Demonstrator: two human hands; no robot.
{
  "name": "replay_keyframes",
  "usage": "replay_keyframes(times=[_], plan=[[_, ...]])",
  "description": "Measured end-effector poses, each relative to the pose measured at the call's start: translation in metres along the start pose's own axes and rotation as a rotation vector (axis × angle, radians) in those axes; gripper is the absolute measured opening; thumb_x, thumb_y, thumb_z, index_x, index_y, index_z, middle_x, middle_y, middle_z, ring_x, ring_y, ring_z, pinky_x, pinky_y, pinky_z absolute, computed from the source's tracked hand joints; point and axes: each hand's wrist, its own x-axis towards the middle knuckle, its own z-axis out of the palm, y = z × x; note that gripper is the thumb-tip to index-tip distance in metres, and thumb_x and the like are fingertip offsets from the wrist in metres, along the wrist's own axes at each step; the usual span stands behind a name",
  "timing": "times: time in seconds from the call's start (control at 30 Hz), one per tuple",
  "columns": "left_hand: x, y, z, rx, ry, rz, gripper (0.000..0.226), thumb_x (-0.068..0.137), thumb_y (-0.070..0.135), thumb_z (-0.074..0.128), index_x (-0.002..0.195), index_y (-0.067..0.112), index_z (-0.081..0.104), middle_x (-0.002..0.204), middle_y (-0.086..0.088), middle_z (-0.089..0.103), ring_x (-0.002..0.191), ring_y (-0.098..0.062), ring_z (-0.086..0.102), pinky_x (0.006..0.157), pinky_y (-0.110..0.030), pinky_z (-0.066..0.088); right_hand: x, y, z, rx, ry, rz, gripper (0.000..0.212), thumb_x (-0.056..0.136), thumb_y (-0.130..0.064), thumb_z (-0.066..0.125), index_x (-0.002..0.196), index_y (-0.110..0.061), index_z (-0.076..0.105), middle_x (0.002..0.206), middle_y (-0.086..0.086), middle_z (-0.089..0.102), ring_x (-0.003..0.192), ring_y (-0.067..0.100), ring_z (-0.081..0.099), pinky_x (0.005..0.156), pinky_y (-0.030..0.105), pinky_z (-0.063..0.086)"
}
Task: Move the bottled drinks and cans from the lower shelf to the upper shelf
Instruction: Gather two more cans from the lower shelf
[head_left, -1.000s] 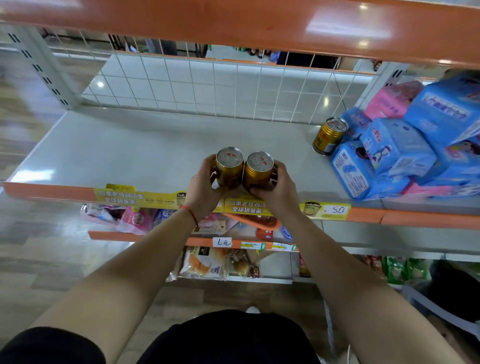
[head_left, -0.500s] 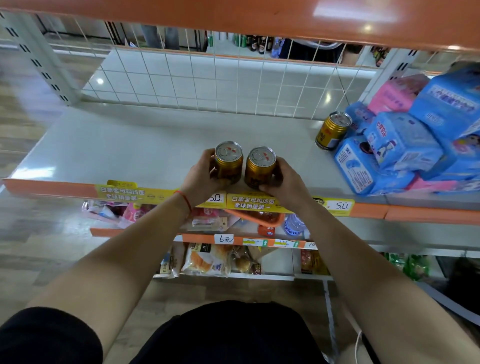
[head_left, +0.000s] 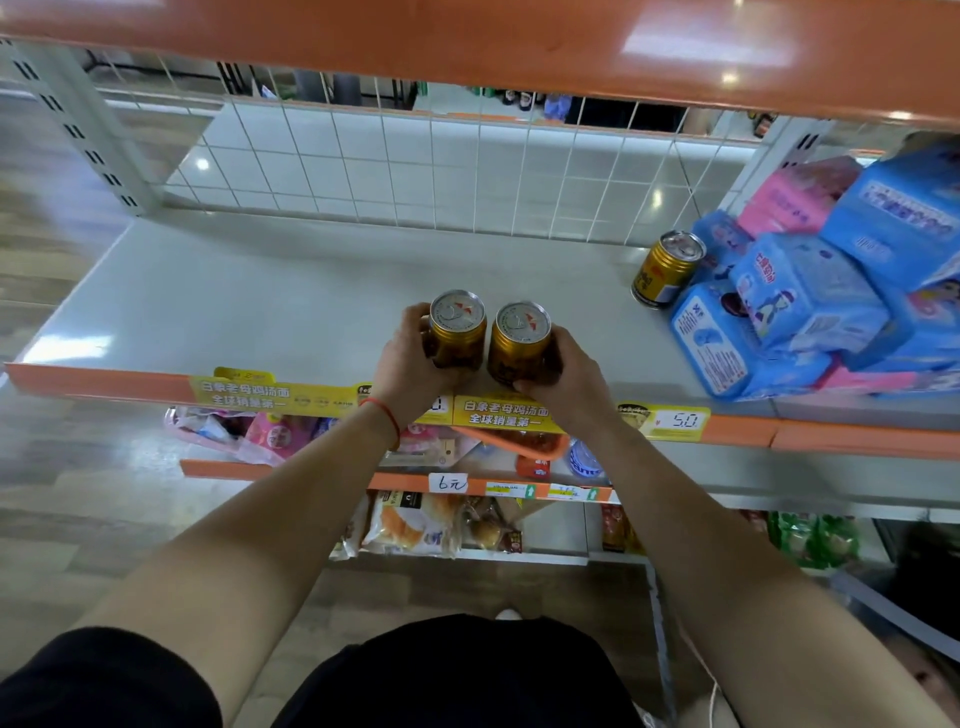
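Gold left can and gold right can stand upright side by side, just apart, at the front edge of the grey upper shelf. The left grip curls round the left can and the right grip round the right can, one each; whether their bases touch the shelf cannot be told. A third can, also gold, stands free at the far right, just beside a heap of blue and pink packs too overlapped to count. That makes three cans. One red cord circles the left wrist.
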Motion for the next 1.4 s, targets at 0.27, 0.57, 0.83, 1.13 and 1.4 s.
replay_keyframes(times=[0.27, 0.57, 0.83, 1.13, 1.4], plan=[[0.005, -0.006, -0.012, 0.087, -0.096, 0.025, 0.081, 0.07, 0.011, 0.087, 0.138, 0.008, 0.042, 0.116, -0.001, 0.063, 0.106, -0.017, 0.061, 0.087, -0.023, 0.046, 0.003, 0.0, 0.001, 0.048, -0.025, 0.008, 0.072, 0.076, -0.023, 0.082, 0.139, -0.019, 0.045, 0.132, 0.001, 0.061, 0.118, 0.017, 0.056, 0.095, 0.024, 0.041], [0.004, -0.004, -0.008, 0.065, -0.068, 0.01, 0.081, 0.065, 0.02, 0.09, 0.134, 0.015, 0.048, 0.114, 0.003, 0.066, 0.102, -0.016, 0.063, 0.083, -0.028, 0.05, 0.015, -0.001, -0.002, 0.078, -0.097, 0.046, 0.081, 0.066, -0.024, 0.09, 0.135, -0.019, 0.047, 0.128, -0.002, 0.06, 0.112, 0.012, 0.055, 0.092, 0.024, 0.041], [0.001, 0.001, -0.003, -0.06, -0.026, -0.035, 0.084, 0.061, 0.021, 0.092, 0.131, 0.031, 0.047, 0.111, 0.01, 0.067, 0.105, -0.013, 0.066, 0.09, -0.034, 0.056, 0.016, -0.014, 0.014, 0.172, 0.069, 0.002, 0.077, 0.065, -0.024, 0.09, 0.128, -0.022, 0.046, 0.121, -0.003, 0.062, 0.113, 0.015, 0.059, 0.095, 0.03, 0.05], [-0.006, 0.006, -0.007, -0.112, -0.033, -0.026, 0.077, 0.062, 0.018, 0.088, 0.124, 0.04, 0.048, 0.112, 0.007, 0.07, 0.105, -0.016, 0.067, 0.092, -0.046, 0.056, 0.001, -0.033, 0.019, 0.154, 0.115, 0.02, 0.074, 0.069, -0.021, 0.087, 0.131, -0.02, 0.047, 0.122, -0.004, 0.063, 0.111, 0.011, 0.057, 0.086, 0.01, 0.043], [-0.023, 0.016, -0.018, -0.145, -0.043, 0.034, 0.074, 0.064, 0.01, 0.09, 0.124, 0.032, 0.051, 0.106, 0.012, 0.068, 0.1, -0.012, 0.066, 0.084, -0.025, 0.056, -0.027, -0.054, 0.015, 0.175, 0.222, 0.035, 0.073, 0.068, -0.021, 0.088, 0.13, -0.022, 0.049, 0.116, -0.006, 0.064, 0.107, 0.013, 0.061, 0.086, 0.016, 0.048]])
